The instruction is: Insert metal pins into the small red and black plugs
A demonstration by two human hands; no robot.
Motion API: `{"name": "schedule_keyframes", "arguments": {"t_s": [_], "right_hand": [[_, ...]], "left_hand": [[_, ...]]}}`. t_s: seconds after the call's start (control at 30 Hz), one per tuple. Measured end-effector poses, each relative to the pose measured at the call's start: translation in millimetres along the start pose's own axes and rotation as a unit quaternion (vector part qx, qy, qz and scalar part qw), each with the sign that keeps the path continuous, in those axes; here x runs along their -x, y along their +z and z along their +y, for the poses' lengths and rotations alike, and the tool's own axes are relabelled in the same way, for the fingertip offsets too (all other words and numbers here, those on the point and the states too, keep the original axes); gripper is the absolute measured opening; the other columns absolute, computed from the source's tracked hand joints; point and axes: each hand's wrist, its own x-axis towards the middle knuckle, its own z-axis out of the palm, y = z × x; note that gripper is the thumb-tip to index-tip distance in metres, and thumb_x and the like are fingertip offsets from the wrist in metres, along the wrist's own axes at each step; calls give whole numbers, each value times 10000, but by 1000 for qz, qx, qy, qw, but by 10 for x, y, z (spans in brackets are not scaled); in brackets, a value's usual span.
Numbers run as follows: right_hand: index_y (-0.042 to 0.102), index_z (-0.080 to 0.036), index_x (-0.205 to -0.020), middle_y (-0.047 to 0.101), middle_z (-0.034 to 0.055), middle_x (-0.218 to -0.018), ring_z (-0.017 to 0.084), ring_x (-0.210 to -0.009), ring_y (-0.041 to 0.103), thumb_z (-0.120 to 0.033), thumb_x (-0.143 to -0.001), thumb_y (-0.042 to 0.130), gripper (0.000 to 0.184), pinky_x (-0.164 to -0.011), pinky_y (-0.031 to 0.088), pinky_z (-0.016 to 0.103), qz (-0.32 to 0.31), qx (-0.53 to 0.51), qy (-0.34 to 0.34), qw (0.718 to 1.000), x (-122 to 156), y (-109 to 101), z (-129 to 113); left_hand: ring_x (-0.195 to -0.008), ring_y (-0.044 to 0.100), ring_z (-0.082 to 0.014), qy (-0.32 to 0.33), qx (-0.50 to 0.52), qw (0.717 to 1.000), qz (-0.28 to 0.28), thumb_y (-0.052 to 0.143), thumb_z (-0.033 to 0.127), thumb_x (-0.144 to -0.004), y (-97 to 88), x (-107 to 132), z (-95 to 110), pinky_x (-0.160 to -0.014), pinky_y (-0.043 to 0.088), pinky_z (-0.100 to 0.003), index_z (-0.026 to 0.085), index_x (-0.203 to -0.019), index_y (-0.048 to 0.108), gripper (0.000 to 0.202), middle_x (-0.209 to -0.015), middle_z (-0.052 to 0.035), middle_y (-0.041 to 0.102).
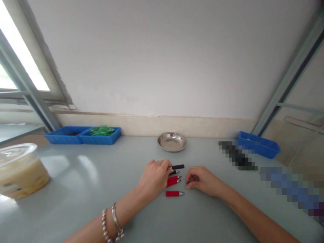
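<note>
Bracelets (112, 225) on L wrist. L hand (154, 178) fingers pinch black pen (177, 167); red pens (174, 181) just beside on surface (101, 189). R hand (202, 181) curled, pinching sth small, can't tell what. Steel dish (172, 141) behind.

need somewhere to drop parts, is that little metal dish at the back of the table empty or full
Empty, as far as the view shows: the metal dish shows only bare shiny metal inside, nothing in it.
</note>
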Motion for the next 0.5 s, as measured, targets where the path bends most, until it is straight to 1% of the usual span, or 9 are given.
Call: {"name": "schedule_keyframes", "arguments": {"t_s": [0.1,0.17,0.23,0.3,0.4,0.5], "right_hand": [[613,-159,-682,565,9,-663,109,-612,491,-212,-654,605,60,-594,384,228,67,-1,6,998,7,-67,11],[603,-154,-711,579,12,-648,102,-568,488,-245,-681,572,101,-554,394,225,101,-61,27,993,9,-93,17],[591,-146,-727,588,12,-622,97,-519,496,-282,-675,572,146,-507,406,219,115,-144,56,981,6,-83,14],[588,-141,-718,591,11,-600,97,-492,505,-298,-645,597,173,-486,414,218,127,-194,68,970,-3,-45,-2],[597,-141,-686,589,7,-563,95,-476,500,-301,-623,616,173,-484,406,220,148,-197,61,967,-17,21,-39],[612,-142,-688,597,15,-570,104,-507,513,-314,-618,625,186,-506,405,225,172,-185,57,966,-17,55,-59]], "left_hand": [[-679,555,-180,15,1,1000,-3,415,212,-820,-15,14,40,-640,383,-301,175,-808,492,87,-772,-18,628],[-674,553,-178,25,1,1000,-9,414,211,-822,-25,22,61,-648,383,-307,172,-816,491,87,-781,-20,626],[-670,552,-177,28,2,1000,-14,416,209,-820,-33,28,75,-645,384,-305,169,-816,492,86,-772,-22,622],[-660,552,-176,25,4,999,-19,419,210,-818,-38,31,81,-634,386,-298,167,-809,495,88,-745,-24,617],[-654,551,-175,25,1,999,-25,413,206,-819,-38,32,81,-635,388,-299,166,-803,496,94,-732,-28,611],[-660,552,-174,28,-3,999,-24,402,204,-822,-34,32,78,-653,389,-305,164,-797,492,101,-732,-34,608]]}}
